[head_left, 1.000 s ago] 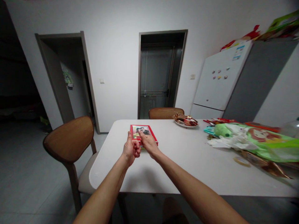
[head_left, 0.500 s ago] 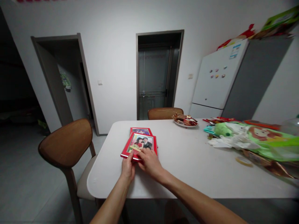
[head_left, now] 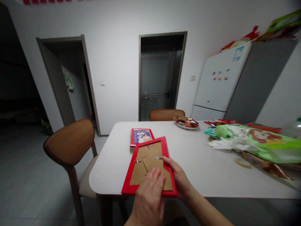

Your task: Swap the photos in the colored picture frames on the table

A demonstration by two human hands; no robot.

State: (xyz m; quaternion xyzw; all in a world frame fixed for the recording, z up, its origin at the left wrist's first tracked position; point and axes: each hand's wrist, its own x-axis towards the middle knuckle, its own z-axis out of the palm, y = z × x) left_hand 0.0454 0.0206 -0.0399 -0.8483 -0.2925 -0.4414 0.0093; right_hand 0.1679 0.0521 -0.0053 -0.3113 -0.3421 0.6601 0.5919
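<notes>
A red picture frame [head_left: 134, 175] is turned back side up, showing its brown backing board and metal clips, over the table's front edge. My right hand [head_left: 180, 179] grips its right side, thumb on top and the other fingers hidden beneath. My left hand [head_left: 150, 191] lies on the lower part of the backing, fingers stretched out close together and its thumb out of sight. Just beyond, a second red frame [head_left: 142, 137] rests photo side up on the table, with coloured edges visible under it.
The white table [head_left: 110, 160] has a plate [head_left: 188, 126] of wrapped items at its far edge. Plastic packages [head_left: 265, 141] and a tape roll [head_left: 242, 163] lie on the right. Wooden chairs stand at the left [head_left: 72, 141] and far side [head_left: 166, 115].
The held frame has been flipped from photo side to back side and drawn closer to me. My right hand moved to its right side; my left hand now lies on the backing.
</notes>
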